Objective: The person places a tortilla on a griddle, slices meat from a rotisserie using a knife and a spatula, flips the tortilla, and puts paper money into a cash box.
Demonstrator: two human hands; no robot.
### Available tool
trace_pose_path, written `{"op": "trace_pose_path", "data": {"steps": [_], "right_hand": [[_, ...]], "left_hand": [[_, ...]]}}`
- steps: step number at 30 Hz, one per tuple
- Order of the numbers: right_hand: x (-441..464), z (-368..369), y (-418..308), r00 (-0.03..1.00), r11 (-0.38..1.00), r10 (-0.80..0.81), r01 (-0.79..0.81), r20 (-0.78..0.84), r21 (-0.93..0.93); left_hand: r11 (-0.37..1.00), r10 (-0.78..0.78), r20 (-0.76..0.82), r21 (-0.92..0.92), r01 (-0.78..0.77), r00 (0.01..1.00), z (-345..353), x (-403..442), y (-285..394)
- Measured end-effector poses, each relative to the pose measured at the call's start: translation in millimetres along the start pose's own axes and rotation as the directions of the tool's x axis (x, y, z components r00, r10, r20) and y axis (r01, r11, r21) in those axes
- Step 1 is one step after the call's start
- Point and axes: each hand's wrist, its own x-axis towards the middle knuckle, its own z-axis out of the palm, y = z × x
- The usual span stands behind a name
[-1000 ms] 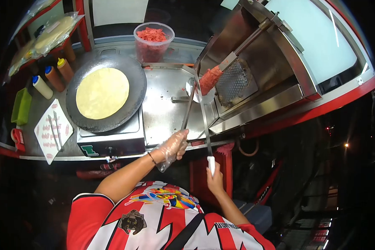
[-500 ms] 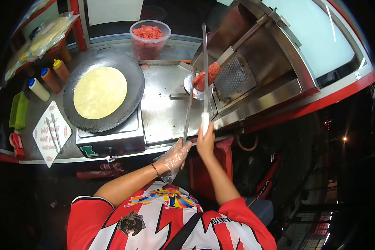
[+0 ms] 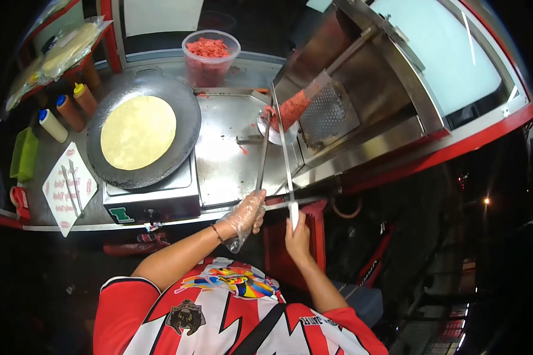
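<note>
- Dark surroundings, lit stall; grey table [image 3: 46, 155] across the front, steel tray [image 3: 225, 168] set in its right part, steel housing [image 3: 397, 112] beyond it on the right.
- Left hand [image 3: 246, 213]: in a clear plastic glove, closed round a long metal tool [image 3: 263, 160].
- Right hand [image 3: 298, 236]: looks bare, closed round the white handle of a long knife [image 3: 286, 157].
- Meat [image 3: 295, 109]: red, on a spit [image 3: 352, 50], ahead of both hands, beyond the tray's front edge. Long axis diagonal, from upper right down to lower left.
- Key relation: blade runs away from the person and crosses the meat's lower-left end at a slant. Touching or just above, can't tell.
- Tool tip is just left of the blade, by that same end. Red scrap at the tip; gripped or resting, unclear.
- Both hands about equally far from the meat; left is marginally nearer in view.
- Disc [image 3: 285, 137] under the meat's low end.
- Edges: housing and mesh [image 3: 328, 115] bound the right side; tub [image 3: 210, 62] of red pieces stands behind the tray.
- Open room: left over the tray, few scraps on it, up to the pan [image 3: 186, 109] with a flatbread [image 3: 138, 132] in it.
</note>
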Motion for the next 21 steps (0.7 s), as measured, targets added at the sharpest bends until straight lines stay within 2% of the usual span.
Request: {"op": "trace_pose_path", "data": {"steps": [1,3,6,8,11,12,13,14,16,17,20,21], "right_hand": [[11,-6,-9,0.999,1.0,0.016,-0.016,0.034,-0.019],[42,-15,-28,0.996,0.998,0.051,-0.048,0.078,-0.036],[2,-24,-7,0.989,0.99,0.108,-0.098,0.099,-0.101],[-39,-47,14,0.991,0.999,0.048,-0.048,0.126,-0.003],[-56,-100,20,0.927,0.973,0.233,-0.223,0.294,-0.066],[-50,-118,8,0.905,0.958,0.285,-0.274,0.317,-0.08],[-48,-128,8,0.949,0.987,0.159,-0.155,0.272,-0.036],[-46,-136,3,0.947,0.984,0.177,-0.166,0.267,-0.062],[-37,-138,-6,0.971,0.996,0.084,-0.089,0.225,0.011],[-31,-133,-10,0.972,0.994,0.092,-0.101,0.215,0.033],[-11,-95,-27,0.971,0.976,0.15,-0.176,0.184,0.13],[-3,-76,-29,0.977,0.971,0.143,-0.169,0.157,0.169]], "left_hand": [[0.999,-0.01,-0.009,-0.051,0.01,1.0,5,-5,2],[0.977,-0.029,0.073,-0.209,0.044,0.997,2,0,0],[0.939,-0.013,0.176,-0.335,0.073,0.984,-4,-4,14],[0.904,-0.003,0.254,-0.413,0.111,0.967,-11,-7,20],[0.855,-0.002,0.349,-0.485,0.182,0.937,-29,-10,27],[0.876,0.01,0.337,-0.456,0.154,0.941,-33,-14,31],[0.922,-0.001,0.253,-0.375,0.099,0.967,-35,-24,33],[0.958,-0.001,0.167,-0.284,0.049,0.986,-36,-32,33],[0.996,0.065,-0.03,-0.053,-0.067,0.997,-42,-39,28],[0.992,0.111,-0.123,0.069,-0.103,0.986,-44,-42,25],[0.93,0.155,-0.185,0.36,-0.08,0.971,-50,-37,26],[0.837,0.166,-0.172,0.546,-0.047,0.971,-53,-35,24]]}}
